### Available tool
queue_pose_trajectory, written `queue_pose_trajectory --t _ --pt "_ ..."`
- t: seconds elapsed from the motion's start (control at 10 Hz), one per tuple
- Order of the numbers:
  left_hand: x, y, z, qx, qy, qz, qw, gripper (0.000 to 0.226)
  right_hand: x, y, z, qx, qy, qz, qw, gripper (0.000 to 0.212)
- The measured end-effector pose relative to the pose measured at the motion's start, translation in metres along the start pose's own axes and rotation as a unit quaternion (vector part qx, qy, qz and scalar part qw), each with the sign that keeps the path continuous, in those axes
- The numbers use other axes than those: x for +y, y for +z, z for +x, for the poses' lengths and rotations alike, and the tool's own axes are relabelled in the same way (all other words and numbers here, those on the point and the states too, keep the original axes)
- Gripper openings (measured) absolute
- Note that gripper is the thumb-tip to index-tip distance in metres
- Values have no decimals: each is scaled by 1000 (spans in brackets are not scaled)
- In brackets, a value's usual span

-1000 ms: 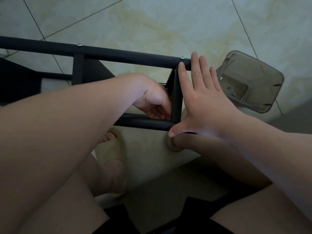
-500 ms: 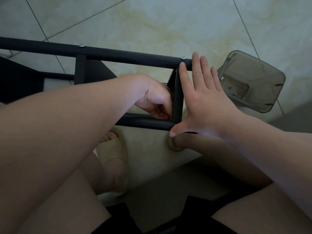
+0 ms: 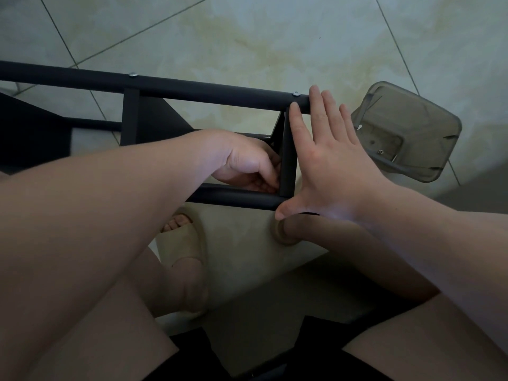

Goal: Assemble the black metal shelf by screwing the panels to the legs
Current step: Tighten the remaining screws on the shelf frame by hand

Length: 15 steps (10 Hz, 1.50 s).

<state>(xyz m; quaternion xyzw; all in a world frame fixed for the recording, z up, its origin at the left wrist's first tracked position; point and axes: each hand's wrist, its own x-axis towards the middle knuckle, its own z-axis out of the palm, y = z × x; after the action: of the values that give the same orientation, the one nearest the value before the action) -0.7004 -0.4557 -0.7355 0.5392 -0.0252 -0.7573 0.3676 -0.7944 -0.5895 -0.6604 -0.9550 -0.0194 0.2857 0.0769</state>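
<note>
The black metal shelf frame (image 3: 129,116) lies on the floor under both hands. The right hand (image 3: 327,166) presses flat, fingers straight, on the narrow black end panel (image 3: 288,160). The left hand (image 3: 247,163), just beside it, curls inside the frame, its grasp hidden. Silver screws (image 3: 295,93) already sit in the far round black leg (image 3: 206,89) at the right fingertips. The near joint looks unfinished, and a screw waits in the grey translucent plastic tray (image 3: 428,127) right of the right hand.

Black shelf (image 3: 209,89), beige slipper (image 3: 181,243)

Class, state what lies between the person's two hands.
In the head view, a black panel stands between the left hand and the right hand.
</note>
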Motion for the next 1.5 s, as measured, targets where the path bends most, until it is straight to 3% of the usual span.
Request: queue_pose_trajectory --t 0.3,0.8,1.0,1.3,1.5 --pt "21 -4 1 61 -67 223 971 4 -3 -3 -1 -22 7 -24 999 160" --pt "17 -15 4 16 -66 149 987 27 -4 -4 1 -26 13 3 1000 161" --pt "12 -11 7 39 -66 170 983 6 -4 -5 0 -30 14 6 999 160" --pt "17 -19 2 -6 -69 143 987 23 -6 -6 0 -30 16 11 999 160" --pt "13 -13 6 19 -63 156 986 9 -5 -6 0 -31 15 8 999 160"
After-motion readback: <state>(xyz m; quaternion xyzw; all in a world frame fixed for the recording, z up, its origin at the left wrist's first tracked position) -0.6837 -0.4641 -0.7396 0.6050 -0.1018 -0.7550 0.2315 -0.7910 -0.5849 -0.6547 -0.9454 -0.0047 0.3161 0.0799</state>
